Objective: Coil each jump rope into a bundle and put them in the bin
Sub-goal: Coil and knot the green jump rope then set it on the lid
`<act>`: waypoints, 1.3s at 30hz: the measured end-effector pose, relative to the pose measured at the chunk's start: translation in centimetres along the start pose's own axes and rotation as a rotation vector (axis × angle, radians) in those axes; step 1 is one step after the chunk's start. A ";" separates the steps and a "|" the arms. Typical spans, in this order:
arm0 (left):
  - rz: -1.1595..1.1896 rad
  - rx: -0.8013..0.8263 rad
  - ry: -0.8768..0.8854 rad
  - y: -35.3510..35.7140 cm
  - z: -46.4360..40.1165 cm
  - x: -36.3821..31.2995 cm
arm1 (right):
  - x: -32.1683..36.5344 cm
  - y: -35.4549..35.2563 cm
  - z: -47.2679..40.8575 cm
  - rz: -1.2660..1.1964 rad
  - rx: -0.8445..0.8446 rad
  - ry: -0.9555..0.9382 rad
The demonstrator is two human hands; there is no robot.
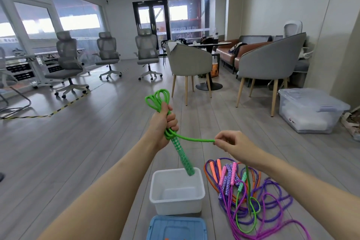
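My left hand [164, 122] grips a green jump rope [155, 100] folded into several loops that stick up above the fist. One green patterned handle [184, 159] hangs down from the fist over the white bin [176, 207]. My right hand [231, 142] pinches a strand of the same rope, stretched across from the left fist. The rope's tail drops from the right hand to the floor, where its other handle [242, 182] lies. Beside the bin on the right lies a tangled pile of purple, orange and pink jump ropes [228, 176]. Nothing is in the bin.
A blue lid [176, 228] lies on the wooden floor in front of the bin. A clear storage box [309, 111] stands at the right by the wall. Grey armchairs [270, 62], a round table and office chairs [68, 64] stand farther back.
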State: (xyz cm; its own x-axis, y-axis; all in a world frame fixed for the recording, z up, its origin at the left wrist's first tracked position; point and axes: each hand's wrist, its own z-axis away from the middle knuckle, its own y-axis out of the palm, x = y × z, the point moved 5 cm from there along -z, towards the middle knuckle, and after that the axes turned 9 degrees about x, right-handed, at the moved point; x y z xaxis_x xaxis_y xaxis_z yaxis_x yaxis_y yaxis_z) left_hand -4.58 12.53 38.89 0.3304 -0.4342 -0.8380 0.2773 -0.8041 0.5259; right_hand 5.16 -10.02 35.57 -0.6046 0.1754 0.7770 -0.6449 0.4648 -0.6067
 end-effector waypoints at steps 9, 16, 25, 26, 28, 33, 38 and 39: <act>-0.607 0.226 -0.141 2.3 2.1 3.4 | 3.1 0.6 -1.2 0.231 -0.201 -0.209; -0.595 0.347 -0.210 4.0 2.5 5.7 | 3.4 1.0 -1.6 0.303 -0.257 -0.215; -0.704 0.520 -0.547 3.9 4.0 5.6 | 0.4 -0.2 -0.9 0.433 -0.212 -0.086; -0.709 0.542 -0.584 3.7 4.2 5.4 | -0.1 -0.4 -0.9 0.439 -0.210 -0.073; -0.662 0.565 -0.645 3.1 4.3 5.0 | -0.8 -0.9 -0.8 0.410 -0.236 -0.019; -0.403 0.549 -0.643 2.5 4.6 5.0 | -2.1 -3.1 0.4 0.223 -0.460 0.129; -0.402 0.418 -0.421 2.7 4.0 6.1 | -1.9 -1.2 -1.1 -0.116 -0.557 0.183; -0.415 0.374 -0.376 2.7 3.8 6.2 | -1.6 -0.5 -1.6 -0.158 -0.547 0.200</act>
State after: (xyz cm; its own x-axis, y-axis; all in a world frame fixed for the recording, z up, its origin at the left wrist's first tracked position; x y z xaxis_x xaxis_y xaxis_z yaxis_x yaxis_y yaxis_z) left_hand -5.22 6.09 34.60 -0.0911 -0.1161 -0.9891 -0.0402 -0.9919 0.1201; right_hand 7.18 -9.18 34.92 -0.3874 0.2033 0.8992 -0.3535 0.8681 -0.3486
